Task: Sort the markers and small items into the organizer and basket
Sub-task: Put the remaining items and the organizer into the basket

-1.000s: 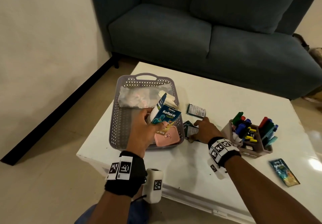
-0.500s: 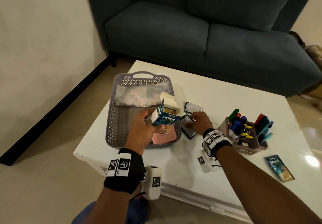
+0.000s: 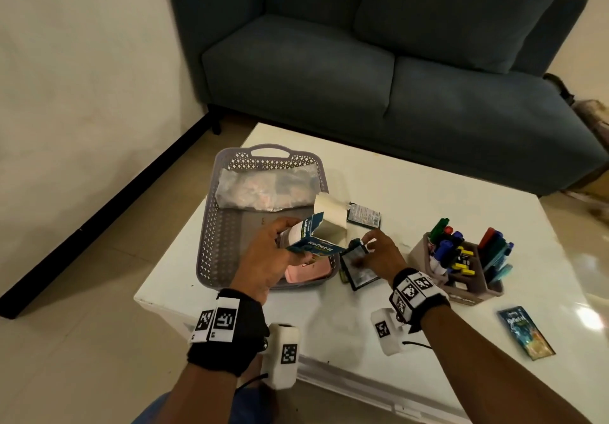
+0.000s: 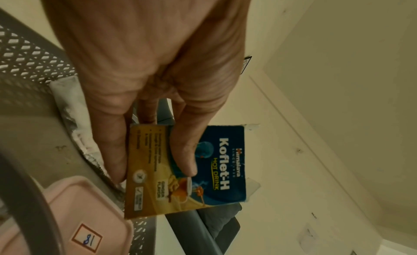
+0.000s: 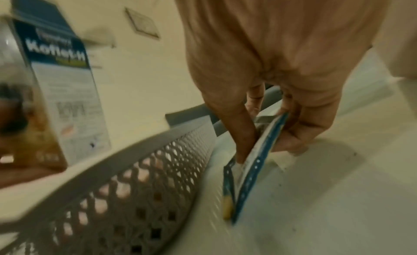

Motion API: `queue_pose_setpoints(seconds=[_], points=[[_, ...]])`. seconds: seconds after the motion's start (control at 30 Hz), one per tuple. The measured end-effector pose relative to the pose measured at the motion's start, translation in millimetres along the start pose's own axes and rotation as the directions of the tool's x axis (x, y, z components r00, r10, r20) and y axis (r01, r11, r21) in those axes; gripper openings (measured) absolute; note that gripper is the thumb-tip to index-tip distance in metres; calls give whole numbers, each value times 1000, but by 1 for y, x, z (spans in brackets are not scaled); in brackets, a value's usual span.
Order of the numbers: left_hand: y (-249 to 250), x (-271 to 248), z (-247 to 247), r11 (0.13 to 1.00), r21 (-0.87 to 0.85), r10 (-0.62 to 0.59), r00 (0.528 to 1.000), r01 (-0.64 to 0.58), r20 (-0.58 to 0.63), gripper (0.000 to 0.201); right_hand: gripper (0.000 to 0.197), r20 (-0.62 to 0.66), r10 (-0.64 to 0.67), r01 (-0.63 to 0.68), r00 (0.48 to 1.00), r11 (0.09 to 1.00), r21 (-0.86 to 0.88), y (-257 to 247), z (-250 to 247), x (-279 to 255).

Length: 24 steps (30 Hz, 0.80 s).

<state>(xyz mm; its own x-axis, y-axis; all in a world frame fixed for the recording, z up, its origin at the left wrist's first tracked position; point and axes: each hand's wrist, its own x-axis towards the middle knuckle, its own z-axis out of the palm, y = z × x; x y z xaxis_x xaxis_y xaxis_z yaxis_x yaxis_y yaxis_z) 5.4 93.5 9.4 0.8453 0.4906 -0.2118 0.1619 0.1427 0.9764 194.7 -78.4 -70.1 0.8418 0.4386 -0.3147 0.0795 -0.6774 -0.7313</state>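
Note:
My left hand [image 3: 263,258] grips a blue Koflet-H carton [image 3: 316,235] [image 4: 192,168] with its flap open, held over the near right corner of the grey perforated basket [image 3: 211,225]. My right hand [image 3: 379,255] pinches dark sachets [image 3: 357,265] [image 5: 252,162] by their top edge and lifts them just off the table beside the basket's right wall [image 5: 135,169]. Inside the basket lie a clear plastic bag [image 3: 260,189] and a pink box [image 3: 306,270] [image 4: 67,214]. The brown organizer [image 3: 461,278] stands to the right, filled with several markers [image 3: 451,245].
One more dark sachet [image 3: 364,216] lies flat on the white table [image 3: 428,186] behind my hands, and a blue sachet [image 3: 525,333] lies near the right front edge. A dark blue sofa [image 3: 379,61] stands beyond the table. Floor and a wall are on the left.
My right hand has raised the sachets off the table, tilting them upright beside the basket. My left hand has turned the carton so that its open end leans towards the right.

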Motion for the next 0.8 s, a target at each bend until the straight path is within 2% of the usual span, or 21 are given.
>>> queue_pose_setpoints(seconds=[0.07, 0.17, 0.2, 0.3, 0.33, 0.43, 0.5, 0.57, 0.63, 0.73, 0.8], points=[[1, -1, 0, 1000, 9, 19, 1000, -19, 10, 53, 48, 28, 8, -11, 1000, 993, 118, -6, -11, -11], [7, -3, 3, 997, 41, 64, 997, -66, 53, 51, 45, -125, -93, 113, 988, 980, 164, -29, -39, -43], [9, -2, 4, 996, 40, 78, 995, -80, 60, 51, 39, -197, -172, 201, 965, 970, 137, -40, -49, -58], [7, 2, 6, 991, 35, 125, 992, -126, 26, 55, 22, -344, -426, 449, 837, 893, -14, -86, -78, -107], [6, 3, 8, 989, 50, 142, 990, -142, 6, 56, 21, -345, -461, 482, 818, 876, -26, -100, -86, -122], [2, 2, 15, 984, 90, 161, 986, -156, -46, 55, 24, -249, -526, 532, 813, 846, -49, -128, -97, -157], [2, 2, 17, 978, 104, 186, 981, -180, -51, 52, 30, -159, -592, 571, 790, 805, -161, -135, -92, -170], [2, 2, 17, 969, 131, 216, 976, -210, -38, 51, 35, -82, -675, 620, 733, 713, -326, -135, -79, -172], [4, 1, 18, 967, 142, 216, 976, -212, -11, 55, 35, -72, -706, 618, 704, 660, -427, -128, -65, -166], [6, 1, 22, 975, 129, 176, 983, -182, 51, 58, 32, -86, -706, 570, 703, 632, -525, -117, -53, -158], [8, 1, 23, 975, 146, 158, 984, -168, 78, 53, 26, -73, -680, 545, 730, 642, -539, -111, -53, -153]])
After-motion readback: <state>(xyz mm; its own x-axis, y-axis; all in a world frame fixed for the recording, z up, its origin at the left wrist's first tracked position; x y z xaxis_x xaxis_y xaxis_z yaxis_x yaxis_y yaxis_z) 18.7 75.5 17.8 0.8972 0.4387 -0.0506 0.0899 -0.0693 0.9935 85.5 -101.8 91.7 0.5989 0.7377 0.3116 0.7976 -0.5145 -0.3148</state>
